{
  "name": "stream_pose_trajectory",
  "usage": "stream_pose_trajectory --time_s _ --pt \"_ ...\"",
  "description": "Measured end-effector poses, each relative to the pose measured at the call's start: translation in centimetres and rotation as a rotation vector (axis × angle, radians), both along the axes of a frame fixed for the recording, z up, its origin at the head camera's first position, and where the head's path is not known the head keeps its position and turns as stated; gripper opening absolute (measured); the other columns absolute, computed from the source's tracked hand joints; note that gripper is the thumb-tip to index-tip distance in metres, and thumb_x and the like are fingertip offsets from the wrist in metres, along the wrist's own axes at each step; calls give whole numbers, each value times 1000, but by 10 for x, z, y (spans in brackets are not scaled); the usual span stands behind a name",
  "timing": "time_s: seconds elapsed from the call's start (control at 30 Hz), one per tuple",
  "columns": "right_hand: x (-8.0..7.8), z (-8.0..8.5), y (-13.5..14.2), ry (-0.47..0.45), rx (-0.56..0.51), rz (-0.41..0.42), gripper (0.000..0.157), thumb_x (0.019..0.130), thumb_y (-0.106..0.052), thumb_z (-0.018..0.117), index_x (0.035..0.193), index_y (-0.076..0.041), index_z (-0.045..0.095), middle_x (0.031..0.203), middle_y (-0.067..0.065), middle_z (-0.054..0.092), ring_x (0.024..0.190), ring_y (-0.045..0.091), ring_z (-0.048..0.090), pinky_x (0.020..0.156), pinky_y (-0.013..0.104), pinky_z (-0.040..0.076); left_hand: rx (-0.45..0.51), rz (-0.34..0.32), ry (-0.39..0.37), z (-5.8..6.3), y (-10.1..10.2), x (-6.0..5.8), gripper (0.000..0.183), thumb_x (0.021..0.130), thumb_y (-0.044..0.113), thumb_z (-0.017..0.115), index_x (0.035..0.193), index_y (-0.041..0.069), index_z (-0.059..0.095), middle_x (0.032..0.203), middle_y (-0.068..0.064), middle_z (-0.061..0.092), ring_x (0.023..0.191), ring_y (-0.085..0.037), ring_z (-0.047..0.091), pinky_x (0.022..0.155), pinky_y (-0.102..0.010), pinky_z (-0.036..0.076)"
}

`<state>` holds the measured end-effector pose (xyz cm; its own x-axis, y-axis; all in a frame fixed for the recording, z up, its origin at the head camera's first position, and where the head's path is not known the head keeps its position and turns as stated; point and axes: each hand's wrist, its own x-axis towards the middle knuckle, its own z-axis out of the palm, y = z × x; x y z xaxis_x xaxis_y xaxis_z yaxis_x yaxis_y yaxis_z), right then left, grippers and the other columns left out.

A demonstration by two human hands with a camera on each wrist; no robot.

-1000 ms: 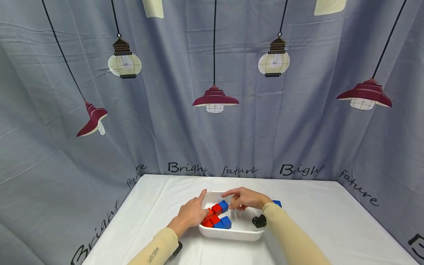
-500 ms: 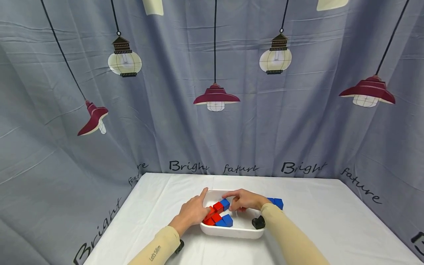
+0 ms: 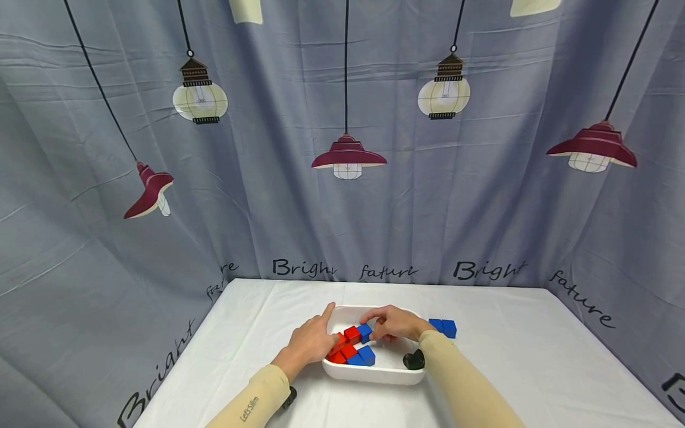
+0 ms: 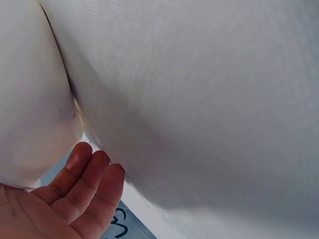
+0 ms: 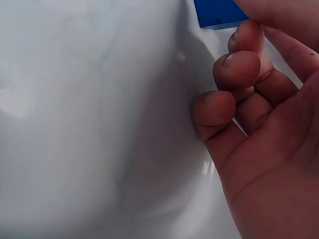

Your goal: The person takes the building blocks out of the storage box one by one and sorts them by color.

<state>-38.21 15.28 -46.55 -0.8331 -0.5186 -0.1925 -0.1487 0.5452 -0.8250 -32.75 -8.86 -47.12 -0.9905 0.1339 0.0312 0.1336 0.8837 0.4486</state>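
Note:
In the head view a white tray [image 3: 374, 374] holds several red cubes [image 3: 348, 351] and blue cubes on its left side. My left hand [image 3: 308, 340] grips the tray's left wall. Its thumb reaches inside by the red cubes, while three fingers [image 4: 94, 191] lie along the outside in the left wrist view. Over the tray, my right hand [image 3: 397, 324] pinches a blue cube [image 3: 365, 333] between index finger and thumb, against a red cube [image 3: 352, 334]. The right wrist view shows that blue cube [image 5: 217, 11] partly behind the thumb, with the other fingers curled below.
Two blue cubes [image 3: 442, 327] sit on the white-covered table [image 3: 514, 345], right of the tray. A black device [image 3: 414, 359] shows under the right wrist and another black device [image 3: 289, 397] under the left. A grey curtain [image 3: 267, 196] printed with lamps hangs behind.
The pinched blue cube has turned and shifted slightly beside its red neighbour. The right forearm has moved a little left, uncovering more of the two blue cubes outside. The left hand keeps its place.

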Motion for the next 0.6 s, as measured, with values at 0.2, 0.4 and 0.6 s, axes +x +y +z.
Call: stream_pose_trajectory --time_s 0.2,0.4,0.6 --pt "-1 -2 0 10 23 -26 34 84 -12 76 117 -19 73 63 1 55 54 15 45 54 24 36 4 0 -1 -1 -1 -1 77 90 33 63 159 21 30 134 -16 60 111 -32 60 97 -60 48" --pt "0 -3 -1 25 80 -62 31 81 -16 80 111 -22 74 64 0 55 56 15 46 58 25 37 16 -1 0 1 0 -1 77 90 32 63 159 21 30 133 -16 60 111 -31 60 97 -60 48" --pt "1 -2 0 25 116 -75 32 79 -19 83 110 -21 74 65 1 56 58 16 48 59 26 38 19 1 -9 0 0 -1 77 90 31 63 159 21 30 134 -16 60 111 -31 60 97 -61 47"
